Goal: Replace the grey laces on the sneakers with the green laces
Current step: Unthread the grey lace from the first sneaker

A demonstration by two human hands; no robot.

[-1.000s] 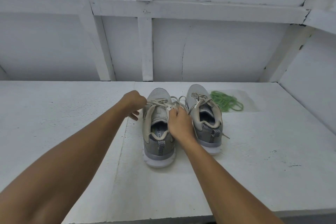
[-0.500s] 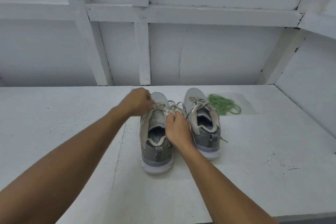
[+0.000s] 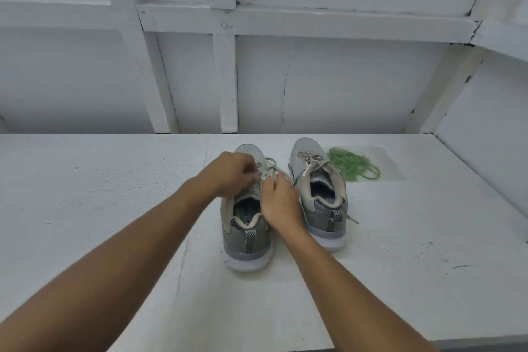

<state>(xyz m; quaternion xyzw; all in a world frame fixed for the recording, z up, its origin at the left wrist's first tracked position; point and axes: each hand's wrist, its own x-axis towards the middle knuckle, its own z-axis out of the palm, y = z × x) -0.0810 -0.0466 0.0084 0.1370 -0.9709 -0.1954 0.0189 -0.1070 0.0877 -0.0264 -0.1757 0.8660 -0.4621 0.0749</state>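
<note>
Two grey sneakers stand side by side on the white table, heels toward me. Over the tongue of the left sneaker my left hand and my right hand both pinch its grey lace, fingers curled and nearly touching each other. The right sneaker stands untouched with its grey lace threaded and one end trailing by the heel. A loose bundle of green laces lies on the table just right of that shoe's toe.
The white table runs wide to both sides, its front edge near the bottom of the view. White panelled walls close in behind and on the right. The green laces lie on a clear plastic sheet.
My left hand has moved right, from beside the left sneaker onto its laces, meeting my right hand. The camera view has shifted slightly.
</note>
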